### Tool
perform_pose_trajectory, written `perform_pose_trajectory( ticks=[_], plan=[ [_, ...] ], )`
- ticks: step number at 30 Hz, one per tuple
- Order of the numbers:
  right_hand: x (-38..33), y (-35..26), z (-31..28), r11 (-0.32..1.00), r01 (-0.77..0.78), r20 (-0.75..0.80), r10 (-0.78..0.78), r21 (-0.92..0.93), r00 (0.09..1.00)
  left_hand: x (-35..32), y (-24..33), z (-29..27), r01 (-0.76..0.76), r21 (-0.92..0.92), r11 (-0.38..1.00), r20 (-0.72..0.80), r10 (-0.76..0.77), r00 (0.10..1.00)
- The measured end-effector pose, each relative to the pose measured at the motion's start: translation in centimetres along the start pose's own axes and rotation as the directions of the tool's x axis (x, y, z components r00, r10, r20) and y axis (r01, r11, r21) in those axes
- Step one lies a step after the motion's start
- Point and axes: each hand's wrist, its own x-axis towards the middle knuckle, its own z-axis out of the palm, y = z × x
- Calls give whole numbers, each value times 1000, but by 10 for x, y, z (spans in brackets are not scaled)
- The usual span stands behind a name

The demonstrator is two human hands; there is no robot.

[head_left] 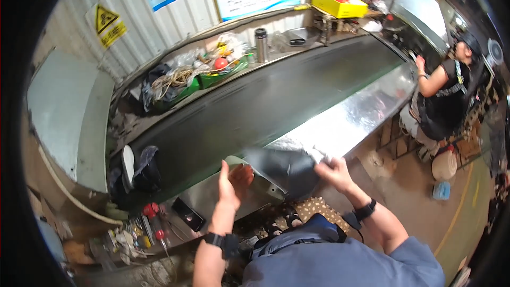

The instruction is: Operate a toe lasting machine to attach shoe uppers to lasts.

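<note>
A dark, blurred, curved piece point(287, 169) hangs over the near edge of the work line, in front of my body. My right hand point(334, 174) is closed at its right side, and the fingers seem to grip that edge. Something whitish point(317, 155) shows just beyond these fingers, too smeared to name. My left hand point(234, 185) is open at the left, thumb up and fingers stretched, apart from the dark piece. Between them lies a pale green curved edge point(260, 183), partly covered by the dark piece.
A dark conveyor belt point(255, 106) runs away to the right beside a shiny metal ledge point(340, 119). A dark shoe point(144, 167) with a white sole stands on the belt's left end. A phone point(188, 214) lies nearer. A co-worker point(446, 85) sits far right.
</note>
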Motion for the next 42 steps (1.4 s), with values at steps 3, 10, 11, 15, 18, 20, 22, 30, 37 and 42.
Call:
perform_pose_trajectory(
  ticks=[3, 10, 11, 15, 18, 20, 22, 30, 37, 42],
  plan=[
    [-30, -19, 38, 872, 402, 449, -251, -281, 858, 39, 25, -46, 146, -22, 989, 15, -146, 989],
    [-56, 64, 110, 518, 613, 406, -464, -597, 787, 97, 18, -65, -76, 771, 632, -253, 415, 874],
    [-51, 71, 118, 520, 568, 329, -484, -637, 811, 109, 17, -62, -71, 902, 425, -200, 559, 805],
    [-15, 88, 129, 886, 311, 16, -326, -345, 945, 126, 8, -44, 53, 939, 339, -280, 668, 689],
    [-11, 94, 116, 959, 225, 165, -197, -172, 967, 116, -8, -63, 78, 971, 226, -223, 738, 637],
    [-16, 95, 96, 955, 233, 230, -188, -185, 955, 101, -15, -95, 109, 946, 306, -297, 676, 674],
    [-21, 91, 74, 932, 293, 472, -164, -213, 866, 85, -28, -126, 130, 908, 398, -367, 608, 704],
    [-22, 100, 64, 896, 375, 623, -154, -239, 767, 60, -41, -54, 324, 900, 290, -434, 548, 715],
    [-14, 129, 64, 932, 344, 617, -204, -117, 760, 60, -32, -55, 300, 884, 359, -464, 593, 658],
    [-11, 119, 73, 966, 245, 554, -163, -77, 816, 56, -35, -70, 46, 797, 602, -494, 606, 623]
  ],
)
